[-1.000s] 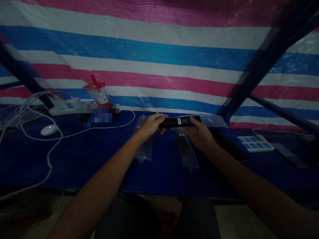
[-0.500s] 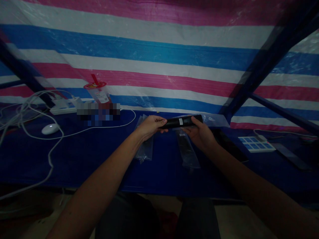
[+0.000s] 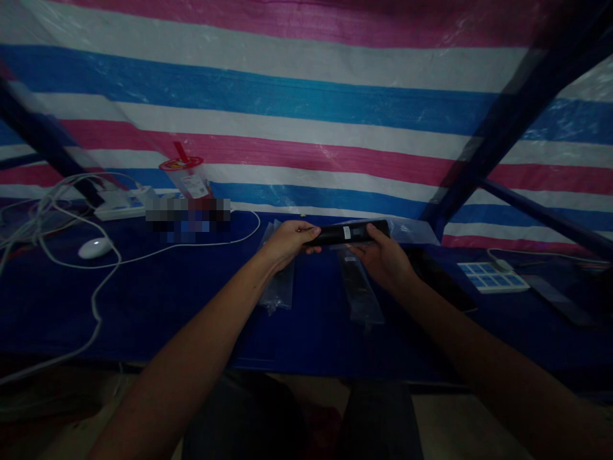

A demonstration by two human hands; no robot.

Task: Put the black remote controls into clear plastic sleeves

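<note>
Head view, from where I stand: both hands are out over the blue desk point(image 3: 158, 300), holding a black bar point(image 3: 330, 235) level between them. The left hand point(image 3: 292, 241) has its grip pinched around the bar's left end, thumb along the top and fingers curled beneath. The right hand's point(image 3: 387, 255) grip closes on the other end, thumb pressed on the upper face. A small white label point(image 3: 347, 232) shows on the bar between the two thumbs.

Under the left wrist lies a clear plastic bag point(image 3: 280, 297); another bag point(image 3: 358, 291), with something dark in it, lies just below the right hand. A clear sleeve point(image 3: 414, 231) sticks out behind the bar, towards the right. Beside the right forearm rests a dark flat slab point(image 3: 440, 281), and past it a white-and-blue power strip point(image 3: 493, 278).

Over on the left I see a white mouse point(image 3: 94, 248), tangled white cables point(image 3: 43, 214) and a red-lidded cup point(image 3: 194, 184). Behind everything hangs a striped sheet point(image 3: 306, 108).
</note>
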